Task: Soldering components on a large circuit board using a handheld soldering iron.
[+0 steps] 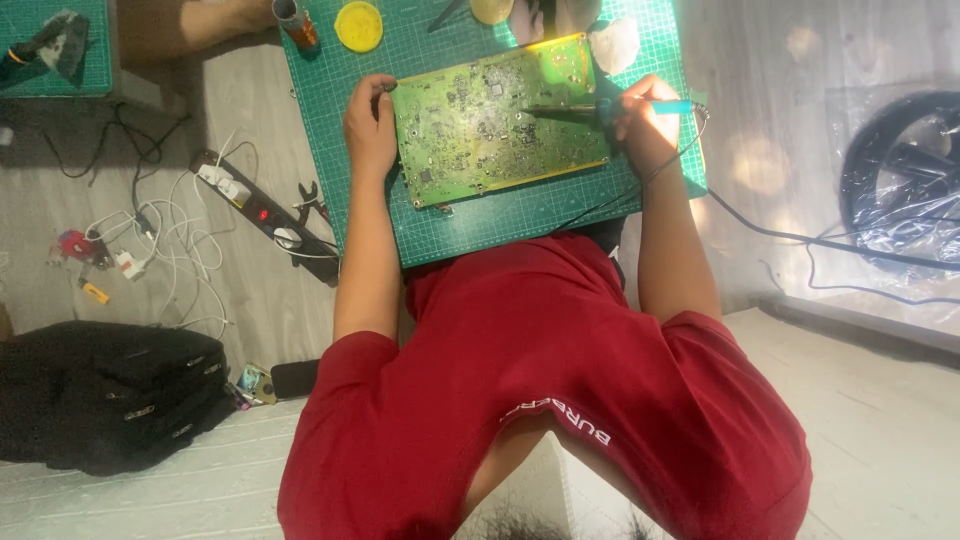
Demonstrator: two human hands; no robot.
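A green circuit board [495, 125] lies slightly tilted on a green cutting mat [480, 220]. My left hand [370, 125] rests at the board's left edge with fingers curled at its top-left corner, steadying it. My right hand [645, 120] grips a soldering iron [600, 108] with a blue handle. Its dark tip points left over the right part of the board. The iron's cord runs off to the right. My red shirt fills the lower part of the view.
A yellow round tin [358, 25] and an orange-tipped tool [296, 25] sit at the mat's far edge. A black power strip [262, 215] with white cables lies on the floor at left, near a black bag [105, 395]. A wheel in plastic wrap [905, 180] is at right.
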